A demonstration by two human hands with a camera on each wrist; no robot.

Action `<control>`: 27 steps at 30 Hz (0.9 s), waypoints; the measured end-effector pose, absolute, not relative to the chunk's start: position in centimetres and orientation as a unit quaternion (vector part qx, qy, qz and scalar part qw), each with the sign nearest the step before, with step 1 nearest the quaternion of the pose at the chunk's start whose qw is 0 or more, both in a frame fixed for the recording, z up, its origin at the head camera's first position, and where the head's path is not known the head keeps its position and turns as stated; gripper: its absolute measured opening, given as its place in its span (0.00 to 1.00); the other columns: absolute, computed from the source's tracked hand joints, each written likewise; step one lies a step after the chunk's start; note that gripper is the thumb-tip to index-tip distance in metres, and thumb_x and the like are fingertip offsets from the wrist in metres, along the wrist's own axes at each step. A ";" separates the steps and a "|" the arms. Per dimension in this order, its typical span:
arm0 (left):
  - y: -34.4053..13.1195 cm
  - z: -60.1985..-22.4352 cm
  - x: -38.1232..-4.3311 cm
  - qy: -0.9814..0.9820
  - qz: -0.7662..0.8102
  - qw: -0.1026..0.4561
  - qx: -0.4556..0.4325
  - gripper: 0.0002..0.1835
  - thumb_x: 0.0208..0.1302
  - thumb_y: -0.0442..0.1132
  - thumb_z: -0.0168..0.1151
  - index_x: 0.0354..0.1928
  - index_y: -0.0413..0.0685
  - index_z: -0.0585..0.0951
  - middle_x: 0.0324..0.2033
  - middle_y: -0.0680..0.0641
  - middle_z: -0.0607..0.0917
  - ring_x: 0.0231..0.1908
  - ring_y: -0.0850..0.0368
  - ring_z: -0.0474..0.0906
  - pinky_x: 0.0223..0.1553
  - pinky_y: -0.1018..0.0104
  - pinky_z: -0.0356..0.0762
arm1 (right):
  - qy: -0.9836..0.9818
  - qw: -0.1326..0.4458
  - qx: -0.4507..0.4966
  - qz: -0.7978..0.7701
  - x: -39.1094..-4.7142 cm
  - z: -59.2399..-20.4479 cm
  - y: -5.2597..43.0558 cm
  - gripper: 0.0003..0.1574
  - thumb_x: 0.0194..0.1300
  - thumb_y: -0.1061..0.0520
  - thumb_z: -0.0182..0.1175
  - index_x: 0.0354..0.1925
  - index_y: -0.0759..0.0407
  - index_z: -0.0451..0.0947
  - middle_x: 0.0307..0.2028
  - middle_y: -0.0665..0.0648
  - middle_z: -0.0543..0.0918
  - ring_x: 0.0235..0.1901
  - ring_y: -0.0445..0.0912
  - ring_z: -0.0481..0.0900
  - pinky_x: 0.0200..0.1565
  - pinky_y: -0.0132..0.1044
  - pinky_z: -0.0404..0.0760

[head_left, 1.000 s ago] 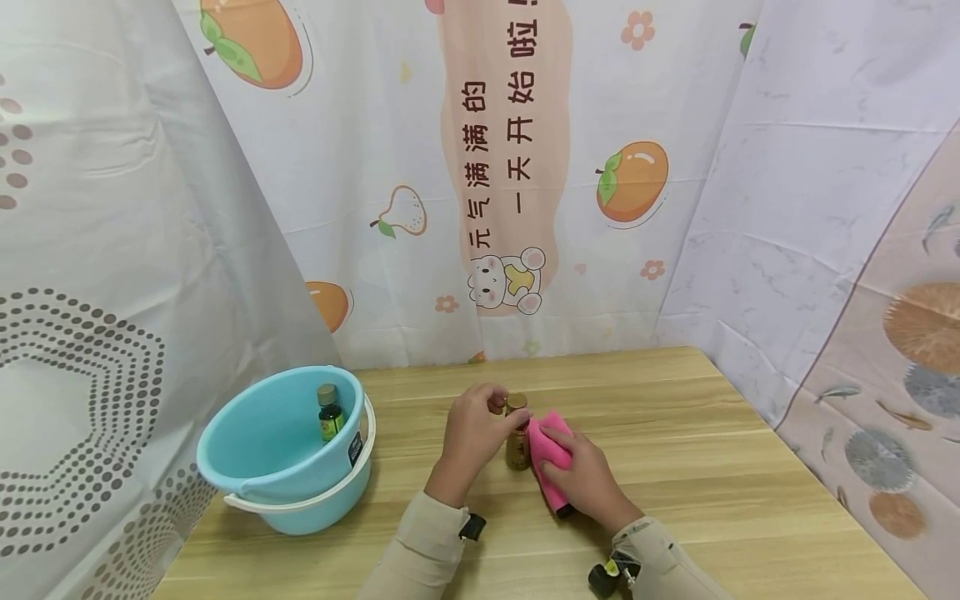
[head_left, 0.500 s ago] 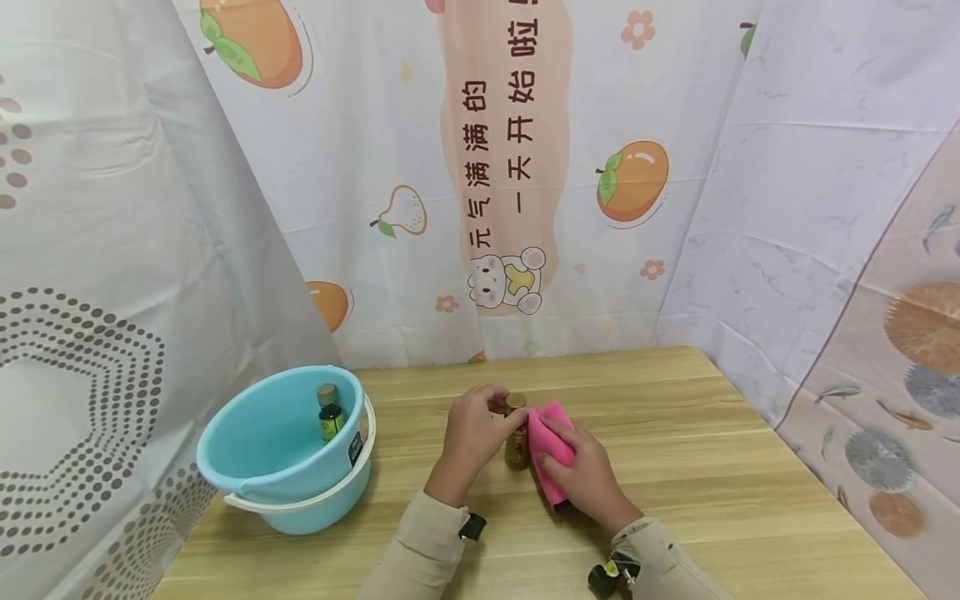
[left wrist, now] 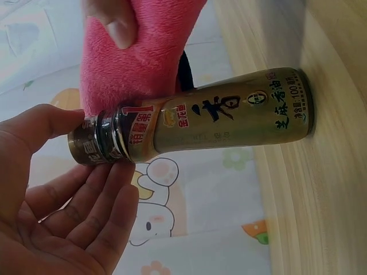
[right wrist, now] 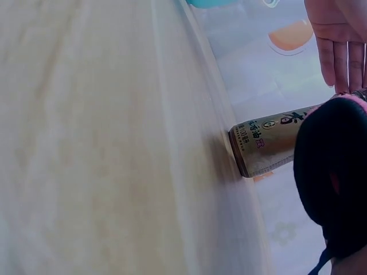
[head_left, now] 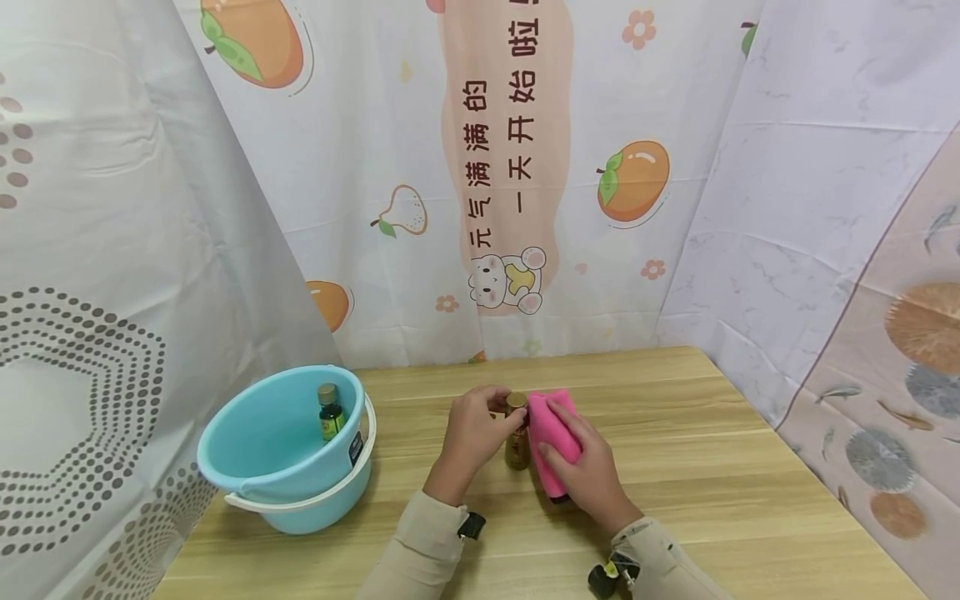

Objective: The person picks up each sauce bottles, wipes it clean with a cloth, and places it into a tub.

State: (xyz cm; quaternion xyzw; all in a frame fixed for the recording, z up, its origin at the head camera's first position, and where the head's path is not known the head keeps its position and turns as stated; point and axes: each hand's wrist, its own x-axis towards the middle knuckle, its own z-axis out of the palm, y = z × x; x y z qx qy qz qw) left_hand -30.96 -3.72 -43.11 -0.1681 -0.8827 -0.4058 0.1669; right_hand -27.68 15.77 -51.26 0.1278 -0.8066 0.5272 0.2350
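Note:
A small sesame oil bottle point(left wrist: 223, 112) with a brown cap stands upright on the table, its printed label facing the left wrist camera. My left hand point(head_left: 474, 429) pinches it at the cap and neck, thumb on one side and fingers on the other. Just right of the bottle, my right hand point(head_left: 588, 471) grips a pink plush pad point(head_left: 551, 442) with a black end point(right wrist: 330, 166). In the left wrist view the pink plush lies against the bottle's neck, and one right fingertip shows on it. The right wrist view hides most of the right hand behind the black end.
Two nested light-blue buckets point(head_left: 217, 454) with white handles stand at the table's left. A second, dark bottle point(head_left: 330, 412) with a green label is inside the upper one. The wooden table point(head_left: 720, 500) extends rightward; a printed curtain point(head_left: 405, 292) hangs behind it.
My right hand and the pink pad have shifted a little away from me, up along the bottle's side. The left hand and the bottle have stayed in place.

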 end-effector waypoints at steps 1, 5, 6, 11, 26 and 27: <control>-3.7 -43.1 -30.9 -0.882 -0.408 0.166 -0.170 0.18 0.62 0.48 0.75 0.50 0.47 0.89 0.38 0.52 0.90 0.40 0.57 0.88 0.40 0.68 0.86 | -0.805 0.234 0.130 0.530 -27.7 -51.2 15.8 0.40 0.66 0.54 0.73 0.72 0.34 0.72 0.58 0.56 0.80 0.41 0.47 0.82 0.35 0.35 0.86; -3.7 -43.1 -30.9 -0.878 -0.413 0.168 -0.175 0.17 0.62 0.47 0.75 0.49 0.47 0.89 0.39 0.51 0.91 0.40 0.56 0.89 0.39 0.68 0.86 | -0.807 0.221 0.128 0.532 -27.7 -51.3 15.7 0.33 0.70 0.48 0.69 0.71 0.36 0.74 0.56 0.55 0.81 0.40 0.45 0.82 0.36 0.35 0.86; -3.7 -43.1 -31.0 -0.877 -0.414 0.168 -0.177 0.17 0.62 0.47 0.75 0.49 0.47 0.89 0.39 0.51 0.91 0.40 0.57 0.89 0.39 0.68 0.86 | -0.810 0.217 0.127 0.530 -27.7 -51.3 15.7 0.32 0.71 0.48 0.68 0.70 0.37 0.75 0.55 0.55 0.81 0.39 0.45 0.82 0.36 0.35 0.86; -3.7 -43.1 -31.1 -0.876 -0.413 0.170 -0.183 0.16 0.62 0.48 0.75 0.48 0.49 0.89 0.38 0.54 0.90 0.38 0.62 0.88 0.39 0.68 0.86 | -0.824 0.190 0.117 0.520 -27.8 -51.4 15.7 0.32 0.70 0.50 0.70 0.69 0.40 0.77 0.58 0.58 0.81 0.41 0.45 0.82 0.37 0.34 0.86; -3.9 -42.9 -30.8 -0.876 -0.416 0.163 -0.184 0.16 0.62 0.48 0.75 0.48 0.49 0.89 0.38 0.53 0.90 0.38 0.58 0.88 0.42 0.64 0.87 | -0.888 0.113 0.086 0.436 -28.1 -52.0 16.0 0.44 0.59 0.53 0.76 0.72 0.46 0.74 0.72 0.69 0.69 0.53 0.55 0.81 0.48 0.45 0.84; -3.9 -42.9 -30.8 -0.876 -0.415 0.163 -0.184 0.15 0.62 0.48 0.75 0.48 0.49 0.89 0.37 0.54 0.90 0.38 0.59 0.88 0.42 0.64 0.87 | -0.894 0.100 0.085 0.429 -28.1 -51.9 16.0 0.48 0.55 0.51 0.78 0.73 0.46 0.73 0.72 0.70 0.68 0.52 0.55 0.80 0.46 0.44 0.84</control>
